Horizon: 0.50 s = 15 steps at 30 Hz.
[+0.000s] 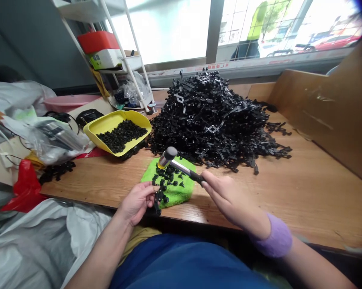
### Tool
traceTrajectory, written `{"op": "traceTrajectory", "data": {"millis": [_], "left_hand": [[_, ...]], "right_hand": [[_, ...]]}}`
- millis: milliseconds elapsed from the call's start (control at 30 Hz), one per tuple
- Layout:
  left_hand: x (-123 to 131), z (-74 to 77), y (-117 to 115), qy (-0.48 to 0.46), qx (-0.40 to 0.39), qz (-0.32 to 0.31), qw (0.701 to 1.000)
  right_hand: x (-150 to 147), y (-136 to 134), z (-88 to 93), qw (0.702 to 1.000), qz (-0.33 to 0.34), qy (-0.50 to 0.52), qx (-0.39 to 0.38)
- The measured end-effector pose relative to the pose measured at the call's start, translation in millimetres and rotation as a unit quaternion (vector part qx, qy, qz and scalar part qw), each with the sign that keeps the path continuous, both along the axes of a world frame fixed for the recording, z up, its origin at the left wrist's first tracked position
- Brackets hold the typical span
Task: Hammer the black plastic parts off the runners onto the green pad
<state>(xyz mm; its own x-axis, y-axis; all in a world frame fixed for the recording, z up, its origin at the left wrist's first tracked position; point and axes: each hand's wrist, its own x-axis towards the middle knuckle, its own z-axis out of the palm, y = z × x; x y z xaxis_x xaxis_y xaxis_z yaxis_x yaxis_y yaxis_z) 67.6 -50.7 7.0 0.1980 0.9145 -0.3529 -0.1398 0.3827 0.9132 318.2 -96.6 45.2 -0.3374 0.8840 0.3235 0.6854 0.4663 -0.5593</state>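
Observation:
My right hand [225,196] grips the black handle of a small mallet [168,155], whose grey and yellow head hangs over a green cloth pad [181,192]. Several small black plastic pieces [168,176] lie scattered on the pad. My left hand [137,200] is at the pad's near left corner, fingers pinched on a black plastic strip [158,199] that sticks up at the table edge. A purple wristband [275,237] sits on my right wrist.
A big heap of black plastic strips [217,120] fills the table behind the pad. A yellow tray [105,125] of small black parts stands to the left. Plastic bags and a red bag [25,188] crowd the left; a brown board [328,112] leans on the right.

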Motion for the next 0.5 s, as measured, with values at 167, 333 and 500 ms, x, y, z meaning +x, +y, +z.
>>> {"op": "traceTrajectory", "data": {"millis": [167, 333, 500], "left_hand": [[-2, 2.1, -1, -0.032, -0.014, -0.008, 0.999], [0, 4.1, 0, -0.021, -0.013, -0.005, 1.000], [0, 4.3, 1, -0.002, -0.012, -0.015, 1.000]], "right_hand": [[3, 0, -9.9, 0.998, -0.003, 0.053, -0.041], [4, -3, -20.4, 0.998, -0.008, 0.045, -0.046], [3, -4, -18.8, 0.999, 0.000, 0.005, -0.046]]}}
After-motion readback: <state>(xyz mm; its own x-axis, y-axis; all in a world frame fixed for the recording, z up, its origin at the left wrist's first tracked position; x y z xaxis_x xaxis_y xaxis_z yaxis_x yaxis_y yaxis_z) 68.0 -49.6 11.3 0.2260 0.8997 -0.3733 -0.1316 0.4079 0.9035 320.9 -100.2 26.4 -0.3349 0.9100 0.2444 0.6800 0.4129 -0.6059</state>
